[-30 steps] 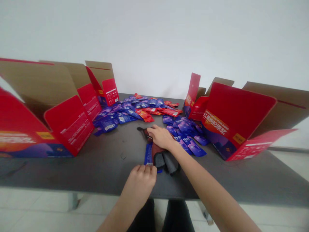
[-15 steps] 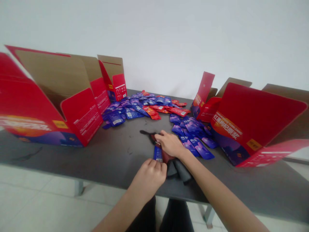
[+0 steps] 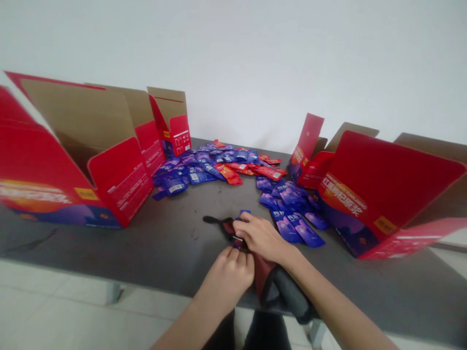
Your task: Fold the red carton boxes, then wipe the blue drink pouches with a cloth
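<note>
My left hand (image 3: 230, 274) is closed in a fist close to the table's front edge. Its fingers pinch the near end of a narrow blue packet (image 3: 245, 212), mostly covered by my hands. Just beyond, my right hand (image 3: 260, 237) is wrapped round a soft reddish-brown and black thing (image 3: 263, 273), whose exact kind I cannot make out. A dark strap-like tab sticks out of it to the left, and its thick black end hangs under my right forearm. The packet passes beneath or through this thing; which one is hidden.
Blue and red sachets (image 3: 204, 170) are heaped at the back of the dark table (image 3: 171, 233). Purple sachets (image 3: 292, 228) lie right of my hands. Open red cartons stand at the left (image 3: 116, 175) and right (image 3: 368, 194), flaps up.
My right hand and the brown-and-black thing have come nearer to my left hand. The thing's black end has swung toward me, and the packet now pokes out beyond my right hand.
</note>
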Motion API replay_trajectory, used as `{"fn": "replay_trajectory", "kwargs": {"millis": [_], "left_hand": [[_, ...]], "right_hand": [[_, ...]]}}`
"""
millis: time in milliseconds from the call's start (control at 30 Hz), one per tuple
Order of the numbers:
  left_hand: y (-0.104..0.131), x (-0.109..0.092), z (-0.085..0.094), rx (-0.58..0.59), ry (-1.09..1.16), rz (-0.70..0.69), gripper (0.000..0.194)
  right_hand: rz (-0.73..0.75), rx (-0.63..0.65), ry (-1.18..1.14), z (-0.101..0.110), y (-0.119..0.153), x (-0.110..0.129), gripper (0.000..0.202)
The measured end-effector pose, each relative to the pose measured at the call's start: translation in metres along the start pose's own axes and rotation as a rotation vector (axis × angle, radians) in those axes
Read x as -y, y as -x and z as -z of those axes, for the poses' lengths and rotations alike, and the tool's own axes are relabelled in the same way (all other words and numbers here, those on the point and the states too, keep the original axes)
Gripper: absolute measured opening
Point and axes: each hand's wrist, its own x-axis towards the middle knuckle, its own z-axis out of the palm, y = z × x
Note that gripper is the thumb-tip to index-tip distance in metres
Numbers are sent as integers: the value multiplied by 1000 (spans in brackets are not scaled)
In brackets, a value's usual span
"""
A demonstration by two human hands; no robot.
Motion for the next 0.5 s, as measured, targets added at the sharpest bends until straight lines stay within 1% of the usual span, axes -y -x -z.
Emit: {"fn": "replay_trajectory", "kwargs": {"millis": [100,167,233,267,300,333,367,433,467,500], "left_hand": [[-3,4,2,3,25,-23,19],[-5,8,5,-4,75,4,19],[-7,12,10,-36,154,107,19],[-9,14,13,-73,224,188,19],[-11,16,16,-127,325,286,18],[-14,17,20,-198,464,391,17],[-17,18,24,-277,636,492,16],[-24,18,28,-401,1002,637,16],[-27,16,28,-428,1145,680,17],[-29,14,27,-428,1234,703,19]], "right_hand": [[-81,-19,61,-19,-20,-16,12],[-138,-49,57,-22,-33,-28,11],[-192,-109,44,-14,-39,-36,11],[-218,-146,44,-5,-38,-38,12],[-248,-212,35,6,-34,-40,14],[-273,-321,11,20,-28,-41,16],[-295,-461,-28,34,-18,-41,17],[-309,-855,-171,65,6,-41,16],[-317,-998,-238,78,21,-40,15],[-322,-1119,-294,89,35,-40,14]]}}
